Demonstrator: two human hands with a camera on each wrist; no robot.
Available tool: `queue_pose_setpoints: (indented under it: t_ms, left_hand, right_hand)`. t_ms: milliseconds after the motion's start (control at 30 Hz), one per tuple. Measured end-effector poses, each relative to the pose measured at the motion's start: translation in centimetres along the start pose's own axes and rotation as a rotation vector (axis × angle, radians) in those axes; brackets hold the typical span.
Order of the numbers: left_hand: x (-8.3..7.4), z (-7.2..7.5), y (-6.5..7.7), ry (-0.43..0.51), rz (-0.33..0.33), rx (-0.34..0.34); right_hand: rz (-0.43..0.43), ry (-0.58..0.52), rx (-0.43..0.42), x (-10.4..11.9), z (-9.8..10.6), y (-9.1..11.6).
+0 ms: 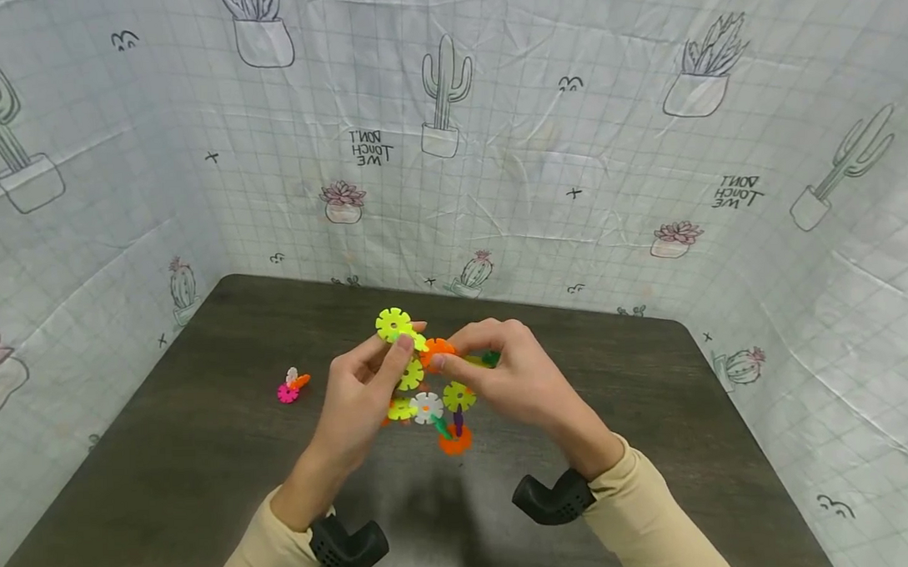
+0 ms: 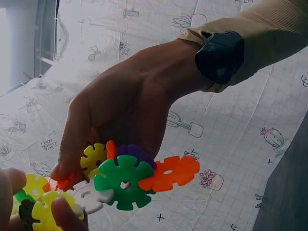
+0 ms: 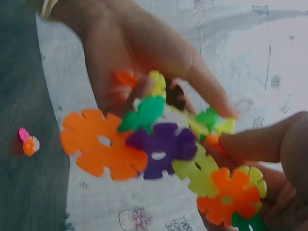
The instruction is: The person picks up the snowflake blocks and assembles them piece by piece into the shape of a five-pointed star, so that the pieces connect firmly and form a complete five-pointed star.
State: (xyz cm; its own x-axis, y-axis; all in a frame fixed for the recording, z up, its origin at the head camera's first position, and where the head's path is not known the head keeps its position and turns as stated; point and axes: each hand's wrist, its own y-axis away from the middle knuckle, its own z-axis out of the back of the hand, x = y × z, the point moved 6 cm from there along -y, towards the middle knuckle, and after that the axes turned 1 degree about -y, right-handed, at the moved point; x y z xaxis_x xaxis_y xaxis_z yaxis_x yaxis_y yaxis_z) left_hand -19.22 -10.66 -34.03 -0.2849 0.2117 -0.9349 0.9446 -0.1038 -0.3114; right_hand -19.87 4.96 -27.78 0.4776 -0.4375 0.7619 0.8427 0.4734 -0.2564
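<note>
Both hands hold one joined cluster of colourful notched plastic discs above the table. In the head view my left hand (image 1: 356, 399) pinches its upper left part, with the thumb over a yellow disc (image 1: 393, 324). From the right, my right hand (image 1: 520, 373) grips an orange disc (image 1: 437, 351) between thumb and fingers. Below the fingers hang a white disc (image 1: 427, 408), a purple disc (image 3: 161, 150), a green disc (image 2: 124, 183) and a lower orange disc (image 1: 455, 440). Some discs behind the fingers are partly hidden.
A small joined piece of pink, white and orange discs (image 1: 288, 392) lies on the dark table (image 1: 206, 484), left of the hands. Patterned cloth (image 1: 525, 181) hangs behind and along both sides of the table. Each wrist wears a black device (image 1: 348, 547).
</note>
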Motion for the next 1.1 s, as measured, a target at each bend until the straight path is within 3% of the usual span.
queue_pose_setpoints:
  t_ms: [167,467,1100]
  left_hand:
    - [0.2,-0.2,0.1,-0.003,0.026,0.001]
    - [0.5,-0.7,0.2,0.028,0.057,0.029]
    - [0.3,-0.8,0.2,-0.065,0.022,0.026]
  right_hand:
    - [-0.040,-0.019,-0.037,-0.3,0.1,0.2]
    - [-0.005,-0.010,-0.014,-0.1,0.3,0.2]
    - [-0.042,-0.052,0.084,-0.8,0.1,-0.1]
